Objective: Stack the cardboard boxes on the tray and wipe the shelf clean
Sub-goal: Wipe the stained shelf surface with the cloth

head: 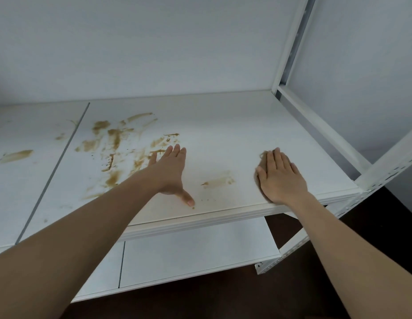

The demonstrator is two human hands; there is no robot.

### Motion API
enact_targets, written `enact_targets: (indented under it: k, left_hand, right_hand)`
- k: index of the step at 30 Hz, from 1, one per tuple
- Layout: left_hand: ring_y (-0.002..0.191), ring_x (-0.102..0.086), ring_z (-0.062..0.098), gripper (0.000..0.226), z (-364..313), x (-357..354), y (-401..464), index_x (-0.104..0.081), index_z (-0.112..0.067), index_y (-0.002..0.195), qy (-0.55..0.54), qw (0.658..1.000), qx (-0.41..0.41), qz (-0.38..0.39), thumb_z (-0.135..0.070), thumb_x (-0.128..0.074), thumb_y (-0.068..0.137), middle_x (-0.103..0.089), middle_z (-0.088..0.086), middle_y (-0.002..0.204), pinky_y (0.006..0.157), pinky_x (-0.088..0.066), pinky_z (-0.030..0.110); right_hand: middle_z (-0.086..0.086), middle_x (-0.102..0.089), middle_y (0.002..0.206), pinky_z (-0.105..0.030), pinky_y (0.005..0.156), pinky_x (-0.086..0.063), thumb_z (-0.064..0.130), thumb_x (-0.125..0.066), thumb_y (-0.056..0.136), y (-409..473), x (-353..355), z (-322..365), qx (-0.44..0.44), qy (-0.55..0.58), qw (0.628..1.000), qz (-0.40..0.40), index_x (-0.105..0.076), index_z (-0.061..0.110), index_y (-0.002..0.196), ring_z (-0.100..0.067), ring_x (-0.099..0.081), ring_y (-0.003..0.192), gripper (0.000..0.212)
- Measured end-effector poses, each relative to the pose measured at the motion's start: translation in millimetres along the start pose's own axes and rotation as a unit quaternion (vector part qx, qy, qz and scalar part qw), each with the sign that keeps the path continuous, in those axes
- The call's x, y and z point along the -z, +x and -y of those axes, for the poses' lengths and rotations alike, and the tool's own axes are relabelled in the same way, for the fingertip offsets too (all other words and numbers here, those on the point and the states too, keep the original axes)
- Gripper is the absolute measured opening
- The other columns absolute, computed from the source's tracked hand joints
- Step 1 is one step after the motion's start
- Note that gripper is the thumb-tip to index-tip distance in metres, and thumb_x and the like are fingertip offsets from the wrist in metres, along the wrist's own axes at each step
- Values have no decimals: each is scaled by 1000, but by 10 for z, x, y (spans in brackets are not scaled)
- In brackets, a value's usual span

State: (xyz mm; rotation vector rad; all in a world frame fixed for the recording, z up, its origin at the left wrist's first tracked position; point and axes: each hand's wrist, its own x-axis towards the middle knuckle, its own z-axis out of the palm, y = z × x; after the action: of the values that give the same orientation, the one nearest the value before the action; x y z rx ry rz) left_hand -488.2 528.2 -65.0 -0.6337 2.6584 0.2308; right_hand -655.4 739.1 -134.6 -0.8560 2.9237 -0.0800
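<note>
White metal shelf [223, 116] fills the view, bare of boxes, so wiping looks like the step in hand. Brown smears [115, 146] cover its left-middle, with a fainter streak [220, 180] between the hands. The left hand [170, 171] lies flat and spread, probably bracing. The right hand [281, 176], fingers straight, presses a brown cloth [263, 161] near the front edge.

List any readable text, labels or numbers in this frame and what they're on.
None. No words, labels, brands or numbers show on the shelf, its frame or the wall. The brown cloth under the right hand shows no print. The brown marks by the left hand are smears, not writing.
</note>
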Motion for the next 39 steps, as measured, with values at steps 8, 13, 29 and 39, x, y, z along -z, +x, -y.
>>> enact_targets:
  k: [8, 13, 29, 39]
  left_hand:
    - [146, 16, 19, 137, 102, 59, 62, 14, -9, 150, -12, 1000, 17, 17, -53, -81, 61, 17, 5, 158, 116, 6, 47]
    - [145, 19, 18, 139, -38, 111, 44, 17, -12, 149, 10, 999, -16, 30, -50, -82, 60, 20, 2, 158, 116, 9, 46]
    - [143, 25, 19, 143, 176, 29, -71, 23, -16, 147, 64, 997, 2, 40, -45, -85, 59, 27, 0, 155, 116, 12, 49]
    - [143, 24, 20, 144, 84, -83, -49, 24, -12, 147, 127, 992, 14, 11, -35, -87, 59, 29, 3, 155, 114, 11, 48]
  right_hand:
    - [-1, -1, 163, -31, 119, 0, 47, -6, 98, -226, -144, 720, 140, 10, 989, -53, -7, 15, 155, -15, 0, 150, 66]
    - [4, -2, 163, -30, 119, -4, 45, -11, 101, -73, -77, 380, 169, 4, 985, -29, -7, 20, 156, -10, -2, 149, 61]
    - [1, -3, 163, -33, 120, -6, 47, -8, 99, -23, -90, 480, 171, 2, 985, -33, -9, 17, 156, -13, -3, 150, 64]
    - [-3, -4, 163, -33, 120, -4, 48, -1, 94, -314, -192, 1019, 185, 6, 982, -48, -8, 13, 155, -17, -3, 150, 71]
